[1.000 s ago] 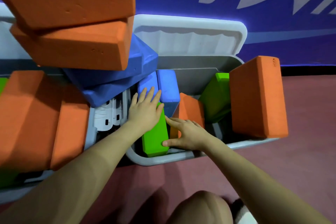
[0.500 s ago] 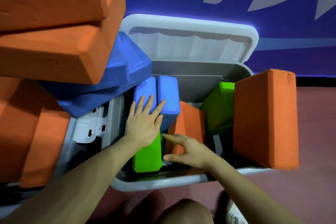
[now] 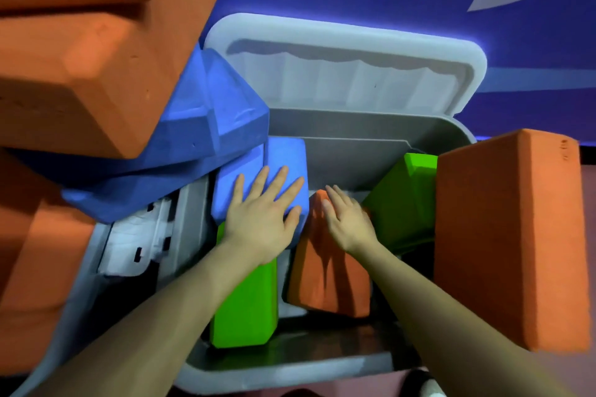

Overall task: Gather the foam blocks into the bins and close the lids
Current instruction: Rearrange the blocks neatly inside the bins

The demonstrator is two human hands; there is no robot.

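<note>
A dull reddish floor (image 3: 574,374) is showing along the bottom edge, and a blue wall (image 3: 371,3) with large pale lettering is rising behind everything.

On the left, big orange foam blocks (image 3: 90,80) are piling over a neighbouring container, with faceted blue blocks (image 3: 200,126) wedged beneath them. Beside these, the grey plastic bin (image 3: 290,377) is standing with its ribbed lid (image 3: 348,74) tipped open against the wall.

The left hand (image 3: 261,216), which half a second ago was lying partly on the green block (image 3: 245,309), is now pressing flat with spread fingers on the upright blue blocks (image 3: 283,158) inside the bin. The right hand (image 3: 346,219) has left the bin's near edge and is resting, fingers straight, on top of the small orange block (image 3: 329,280). The view has also closed in.

Further right, a second green block (image 3: 406,203) is leaning inside, and a tall orange block (image 3: 509,235) is standing at the bin's right end. All the blocks are matte, slightly pitted foam with bevelled edges.
</note>
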